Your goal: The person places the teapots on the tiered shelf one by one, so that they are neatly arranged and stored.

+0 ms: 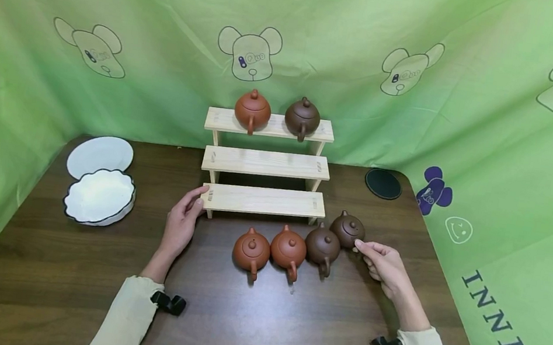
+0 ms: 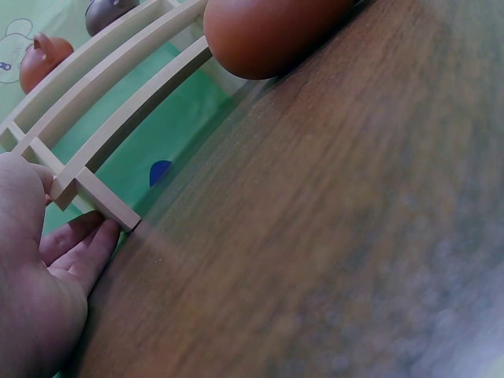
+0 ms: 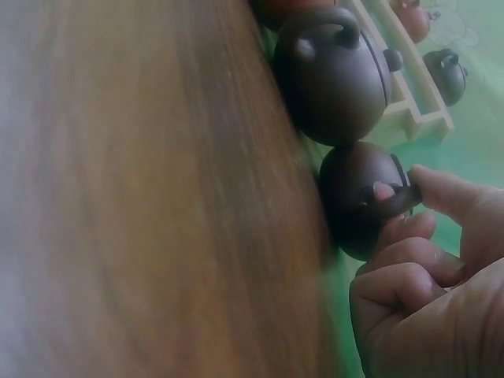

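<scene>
My left hand (image 1: pixel 180 228) grips the left end of the lowest step of a pale wooden three-step stand (image 1: pixel 262 201); in the left wrist view its fingers (image 2: pixel 88 246) lie by the stand's leg. On the right, my right hand (image 1: pixel 386 269) pinches the handle of a dark brown teapot (image 1: pixel 348 228), its thumb on top in the right wrist view. Beside that pot stands another dark brown teapot (image 1: pixel 322 245), then two reddish-brown teapots, one (image 1: pixel 288 251) next to it and one (image 1: pixel 251 251) farther left, all in front of the stand.
The top step bears a reddish-brown teapot (image 1: pixel 252 110) and a dark brown one (image 1: pixel 302 117). At the left are a white oval plate (image 1: pixel 98 154) and a scalloped white dish (image 1: pixel 100 195). A black round mat (image 1: pixel 383 184) lies back right. Green cloth (image 1: pixel 160 91) hangs around the table.
</scene>
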Action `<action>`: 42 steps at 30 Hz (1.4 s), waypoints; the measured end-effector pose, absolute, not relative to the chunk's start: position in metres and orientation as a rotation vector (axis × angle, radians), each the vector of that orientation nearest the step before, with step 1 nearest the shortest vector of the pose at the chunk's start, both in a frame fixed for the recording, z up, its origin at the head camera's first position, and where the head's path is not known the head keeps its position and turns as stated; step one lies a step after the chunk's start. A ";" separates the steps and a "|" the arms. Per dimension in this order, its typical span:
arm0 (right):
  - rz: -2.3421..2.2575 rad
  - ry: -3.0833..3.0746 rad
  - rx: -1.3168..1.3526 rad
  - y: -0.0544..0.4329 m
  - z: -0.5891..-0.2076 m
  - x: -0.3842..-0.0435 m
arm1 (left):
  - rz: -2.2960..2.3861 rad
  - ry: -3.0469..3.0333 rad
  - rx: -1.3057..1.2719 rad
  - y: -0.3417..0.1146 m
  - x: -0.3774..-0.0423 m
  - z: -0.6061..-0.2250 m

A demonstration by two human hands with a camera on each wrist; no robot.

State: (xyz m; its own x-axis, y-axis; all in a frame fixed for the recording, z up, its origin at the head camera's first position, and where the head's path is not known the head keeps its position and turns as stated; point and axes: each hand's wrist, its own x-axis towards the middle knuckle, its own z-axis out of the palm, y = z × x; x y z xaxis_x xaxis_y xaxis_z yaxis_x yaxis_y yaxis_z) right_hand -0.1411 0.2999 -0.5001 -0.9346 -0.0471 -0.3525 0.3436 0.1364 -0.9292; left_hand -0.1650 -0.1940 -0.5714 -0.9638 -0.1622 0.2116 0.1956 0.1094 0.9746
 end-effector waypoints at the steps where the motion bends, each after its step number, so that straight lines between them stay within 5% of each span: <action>1: -1.872 2.107 0.269 0.299 -0.501 -0.141 | -1.934 -2.136 -0.016 -0.192 -0.162 -0.564; 21: -1.944 1.975 0.159 0.295 -0.507 -0.142 | -1.861 -2.188 0.026 -0.182 -0.151 -0.542; 42: -2.157 1.942 0.187 0.287 -0.485 -0.142 | -1.883 -2.133 -0.018 -0.195 -0.167 -0.574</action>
